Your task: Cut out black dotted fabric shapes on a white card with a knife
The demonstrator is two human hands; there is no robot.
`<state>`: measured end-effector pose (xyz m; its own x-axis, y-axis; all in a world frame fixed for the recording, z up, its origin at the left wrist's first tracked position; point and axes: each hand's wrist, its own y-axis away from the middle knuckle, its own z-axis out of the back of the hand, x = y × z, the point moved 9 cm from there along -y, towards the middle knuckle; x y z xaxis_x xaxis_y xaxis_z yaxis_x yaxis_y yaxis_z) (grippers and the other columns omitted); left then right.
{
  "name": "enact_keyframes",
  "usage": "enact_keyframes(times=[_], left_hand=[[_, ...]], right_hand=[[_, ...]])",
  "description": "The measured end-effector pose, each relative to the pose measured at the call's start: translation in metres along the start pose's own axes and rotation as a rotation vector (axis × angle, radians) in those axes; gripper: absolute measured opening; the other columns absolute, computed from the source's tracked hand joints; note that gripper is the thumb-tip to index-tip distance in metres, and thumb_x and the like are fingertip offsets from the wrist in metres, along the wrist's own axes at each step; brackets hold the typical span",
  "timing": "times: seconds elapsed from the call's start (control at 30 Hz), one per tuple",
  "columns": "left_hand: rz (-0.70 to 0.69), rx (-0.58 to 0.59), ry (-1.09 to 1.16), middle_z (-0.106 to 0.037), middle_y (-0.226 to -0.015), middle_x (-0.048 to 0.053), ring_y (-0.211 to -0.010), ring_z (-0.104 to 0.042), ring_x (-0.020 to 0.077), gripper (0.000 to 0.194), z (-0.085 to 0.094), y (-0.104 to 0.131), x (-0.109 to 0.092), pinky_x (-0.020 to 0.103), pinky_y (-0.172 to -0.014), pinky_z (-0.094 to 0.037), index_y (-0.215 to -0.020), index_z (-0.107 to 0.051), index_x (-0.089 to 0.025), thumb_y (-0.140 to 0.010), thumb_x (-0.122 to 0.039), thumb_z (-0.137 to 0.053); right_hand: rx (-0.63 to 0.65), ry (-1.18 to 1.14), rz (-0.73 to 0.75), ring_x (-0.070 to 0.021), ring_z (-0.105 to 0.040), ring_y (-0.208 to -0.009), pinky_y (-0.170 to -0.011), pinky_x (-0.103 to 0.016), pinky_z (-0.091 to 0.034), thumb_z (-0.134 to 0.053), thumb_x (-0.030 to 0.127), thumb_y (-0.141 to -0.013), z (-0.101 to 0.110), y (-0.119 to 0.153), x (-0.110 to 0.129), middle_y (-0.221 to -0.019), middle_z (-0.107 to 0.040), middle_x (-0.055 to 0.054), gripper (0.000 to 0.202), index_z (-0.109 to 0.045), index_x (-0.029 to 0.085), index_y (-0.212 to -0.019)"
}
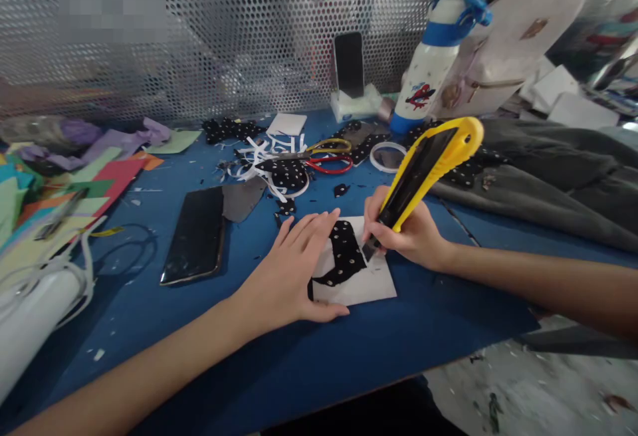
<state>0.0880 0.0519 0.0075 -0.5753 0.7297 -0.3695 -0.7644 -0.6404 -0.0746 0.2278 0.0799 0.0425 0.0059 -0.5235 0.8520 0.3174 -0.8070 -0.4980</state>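
Note:
My right hand (406, 233) grips a yellow and black utility knife (423, 163), its blade pointing down at the edge of a black fabric piece with light dots (346, 250). That fabric lies on a white square card (369, 290) on the blue table. Flat across the card's left side rests my left hand (294, 273), fingers stretched out and thumb at the lower edge, covering part of the fabric. Just beyond the card is a small black scrap (341, 190).
Scissors with red and yellow handles (329, 157) lie among white strips and dotted scraps. A dark phone (197, 233) is to the left, near coloured paper (100, 183). A bottle (428, 64), a propped phone (349, 64) and grey cloth (558, 170) stand or lie farther back and right.

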Motion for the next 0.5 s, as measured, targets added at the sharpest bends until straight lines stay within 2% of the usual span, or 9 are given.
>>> enact_keyframes(times=[0.13,0.33,0.5], left_hand=[[-0.009,0.004,0.005,-0.024,-0.160,0.016,-0.147,-0.021,0.0369,0.119,0.000,0.000,0.000,0.063,-0.118,-0.014,-0.157,0.006,-0.024,-0.076,-0.067,-0.068],[-0.005,-0.003,0.006,-0.024,-0.160,0.016,-0.148,-0.020,0.0374,0.119,-0.002,0.001,0.001,0.061,-0.119,-0.012,-0.157,0.001,-0.021,-0.073,-0.064,-0.072],[-0.001,-0.008,0.011,-0.025,-0.159,0.016,-0.148,-0.020,0.0361,0.120,-0.002,0.001,0.001,0.061,-0.119,-0.011,-0.157,-0.001,-0.021,-0.072,-0.062,-0.075]], right_hand=[[-0.044,-0.029,-0.001,-0.0056,-0.053,-0.046,-0.039,-0.017,-0.044,-0.066,0.024,-0.088,0.006,0.001,-0.003,-0.072,-0.058,0.003,0.015,-0.053,0.019,-0.082],[0.068,0.060,0.037,-0.0063,-0.052,-0.051,-0.045,-0.020,-0.043,-0.071,0.020,-0.083,-0.005,0.000,-0.001,-0.072,-0.056,0.002,0.014,-0.057,0.017,-0.080],[0.065,0.182,0.088,-0.0100,-0.053,-0.062,-0.054,-0.023,-0.044,-0.074,0.021,-0.080,-0.008,0.001,0.004,-0.071,-0.056,0.003,0.017,-0.058,0.019,-0.078]])
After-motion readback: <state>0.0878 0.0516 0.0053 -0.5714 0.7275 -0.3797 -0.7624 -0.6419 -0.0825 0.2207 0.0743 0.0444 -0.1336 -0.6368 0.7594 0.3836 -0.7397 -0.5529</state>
